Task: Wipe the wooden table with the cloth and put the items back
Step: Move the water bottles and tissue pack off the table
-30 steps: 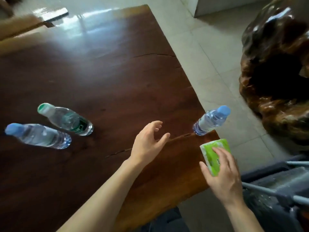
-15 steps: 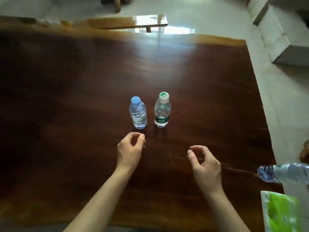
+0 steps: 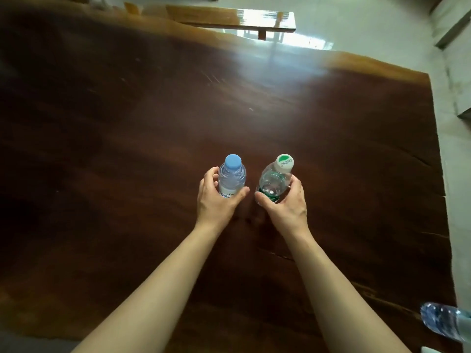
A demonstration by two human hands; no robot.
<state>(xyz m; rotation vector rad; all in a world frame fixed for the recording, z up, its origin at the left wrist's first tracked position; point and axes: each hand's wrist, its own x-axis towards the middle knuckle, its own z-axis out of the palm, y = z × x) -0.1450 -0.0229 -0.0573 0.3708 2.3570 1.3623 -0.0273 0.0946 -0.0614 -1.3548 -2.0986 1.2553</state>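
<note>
Left hand (image 3: 216, 200) is wrapped round the blue-capped water bottle (image 3: 232, 178), right hand (image 3: 286, 205) round the green-capped water bottle (image 3: 275, 180). I'd grip low on both and lift straight off the bench (image 3: 127, 149) so neither tips.

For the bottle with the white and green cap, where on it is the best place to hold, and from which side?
Grip the green-capped bottle around its lower body, at the green label, coming from the near right side. It stands upright and round, tapering toward the cap, so the wider lower body likely gives the steadier hold. The right hand wraps it there, while the left hand holds the blue-capped bottle on its other side.
</note>
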